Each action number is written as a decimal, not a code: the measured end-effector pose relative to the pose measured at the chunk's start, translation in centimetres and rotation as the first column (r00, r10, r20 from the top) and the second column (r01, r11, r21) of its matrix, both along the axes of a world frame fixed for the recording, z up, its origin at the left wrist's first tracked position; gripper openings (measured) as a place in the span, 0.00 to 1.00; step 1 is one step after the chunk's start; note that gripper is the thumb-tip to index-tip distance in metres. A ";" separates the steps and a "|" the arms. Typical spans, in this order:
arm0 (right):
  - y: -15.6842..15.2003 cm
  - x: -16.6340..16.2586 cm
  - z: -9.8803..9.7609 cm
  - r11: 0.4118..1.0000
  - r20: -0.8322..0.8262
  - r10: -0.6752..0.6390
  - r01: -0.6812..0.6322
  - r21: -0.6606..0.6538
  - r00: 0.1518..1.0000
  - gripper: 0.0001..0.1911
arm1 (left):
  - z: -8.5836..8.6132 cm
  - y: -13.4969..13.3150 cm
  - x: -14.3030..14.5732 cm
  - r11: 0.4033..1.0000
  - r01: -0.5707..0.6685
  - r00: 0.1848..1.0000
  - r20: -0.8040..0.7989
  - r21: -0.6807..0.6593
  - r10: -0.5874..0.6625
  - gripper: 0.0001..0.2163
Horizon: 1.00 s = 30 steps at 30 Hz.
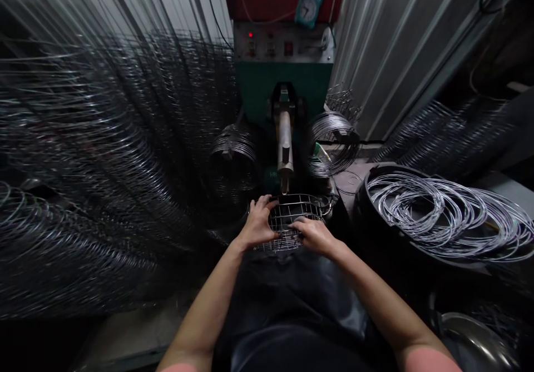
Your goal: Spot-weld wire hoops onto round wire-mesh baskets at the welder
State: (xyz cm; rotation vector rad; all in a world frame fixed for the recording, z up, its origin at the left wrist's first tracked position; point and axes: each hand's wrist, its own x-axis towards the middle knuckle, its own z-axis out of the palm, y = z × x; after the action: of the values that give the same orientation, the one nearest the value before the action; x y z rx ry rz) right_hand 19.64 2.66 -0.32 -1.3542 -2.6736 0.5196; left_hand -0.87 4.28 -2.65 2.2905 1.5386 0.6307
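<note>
Oval steel-wire basket (292, 211) — left hand (257, 222) and right hand (315, 236) clamped on its welded rods

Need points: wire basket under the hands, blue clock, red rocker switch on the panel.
Wire basket (287, 214): head view, on the wire grid between the hands.
Blue clock (308, 8): head view, on the dial.
Red rocker switch (288, 48): head view, on the switch face.
</note>
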 end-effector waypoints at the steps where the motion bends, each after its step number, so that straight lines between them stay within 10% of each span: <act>1: 0.1 -0.1 0.0 1.000 0.013 -0.004 0.004 0.002 1.000 0.20 | -0.1 0.1 -0.1 1.000 -0.004 1.000 0.009 -0.004 0.004 0.41; 30: 4.5 -2.5 -1.2 0.963 -0.037 -0.196 0.200 0.180 0.980 0.14 | 0.1 5.5 -1.1 0.995 -0.091 0.995 0.034 -0.027 0.092 0.40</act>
State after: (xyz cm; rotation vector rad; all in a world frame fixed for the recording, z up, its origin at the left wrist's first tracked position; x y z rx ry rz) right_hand 17.17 7.12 -1.52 -1.5294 -2.4621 0.2562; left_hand -1.96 9.80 -2.57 2.1890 1.6334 0.6671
